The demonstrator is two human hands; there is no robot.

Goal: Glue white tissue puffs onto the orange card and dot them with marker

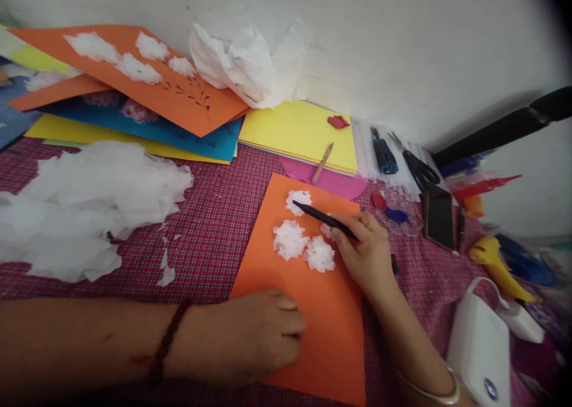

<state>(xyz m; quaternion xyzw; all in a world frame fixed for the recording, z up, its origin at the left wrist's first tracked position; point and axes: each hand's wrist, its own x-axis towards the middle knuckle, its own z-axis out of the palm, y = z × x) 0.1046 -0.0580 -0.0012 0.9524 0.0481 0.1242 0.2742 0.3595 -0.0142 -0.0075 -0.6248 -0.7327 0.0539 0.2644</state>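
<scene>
An orange sheet (330, 311) lies on the checked cloth with several white tissue flowers on it. My right hand (364, 246) is closed on a black marker (324, 217), whose dark tip touches the topmost white flower (298, 201). A small dark mark shows on that flower. Two more flowers, a left one (289, 239) and a right one (319, 254), sit just below; another is partly hidden behind my right fingers. My left hand (245, 335) rests on the lower left of the sheet, fingers curled together; whether anything is under them is hidden.
White tissue pieces (89, 204) cover the left of the cloth. Behind are decorated orange (179, 109) and blue cards, yellow sheets (290, 133) and crumpled tissue (254, 67). At right are scissors (420, 168), a phone (439, 216), a yellow tool (498, 267) and a white device (480, 344).
</scene>
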